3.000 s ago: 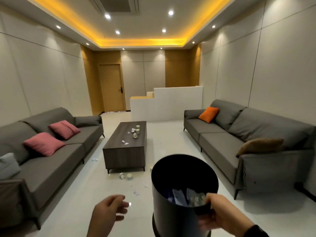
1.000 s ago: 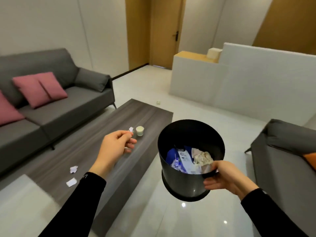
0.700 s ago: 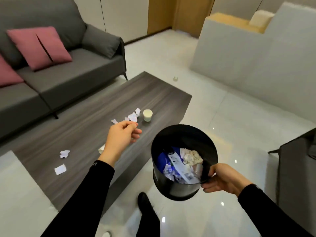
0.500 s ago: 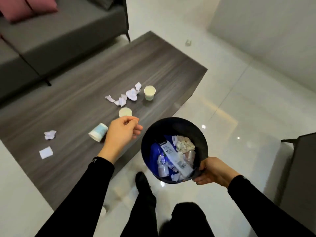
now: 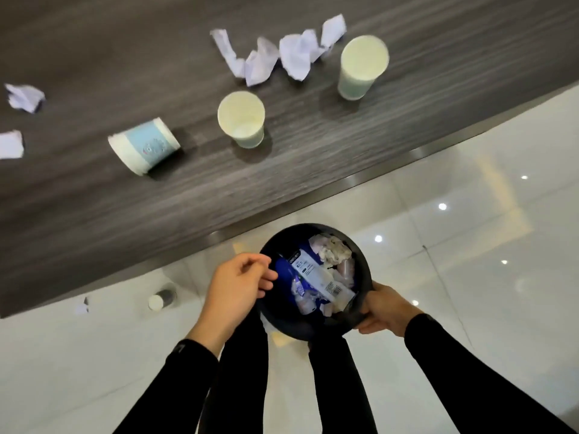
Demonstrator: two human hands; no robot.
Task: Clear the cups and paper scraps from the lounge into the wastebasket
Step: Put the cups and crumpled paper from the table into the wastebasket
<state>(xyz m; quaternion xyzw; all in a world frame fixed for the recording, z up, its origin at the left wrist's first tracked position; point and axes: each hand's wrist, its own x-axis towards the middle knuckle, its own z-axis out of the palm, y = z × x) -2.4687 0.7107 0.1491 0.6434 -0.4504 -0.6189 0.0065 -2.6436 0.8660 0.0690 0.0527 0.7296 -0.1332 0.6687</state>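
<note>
Head camera, looking steeply down. A dark wood-grain coffee table (image 5: 94, 214) crosses the upper part of the view, with glossy white floor tiles (image 5: 470, 308) below it.

On the table two paper cups stand upright, one near the middle (image 5: 241, 119) and one further right (image 5: 362, 70), well apart. A third cup with a pale blue print (image 5: 144, 147) lies on its side to the left of them. A cluster of crumpled white paper scraps (image 5: 275, 56) sits just beside the right cup, and two more scraps (image 5: 18, 120) lie at the far left edge.

Below the table edge, a black round wastebasket (image 5: 313, 321) is held over the floor, already holding wrappers and crumpled paper. The right hand (image 5: 382, 310) is clamped on its right rim. The left hand (image 5: 235, 289) hovers at the left rim, fingers loosely curled; whether it holds anything cannot be told.

On the floor by the table lie another tipped cup (image 5: 159, 300) and a small scrap (image 5: 82, 306). Black sleeves and legs fill the bottom.
</note>
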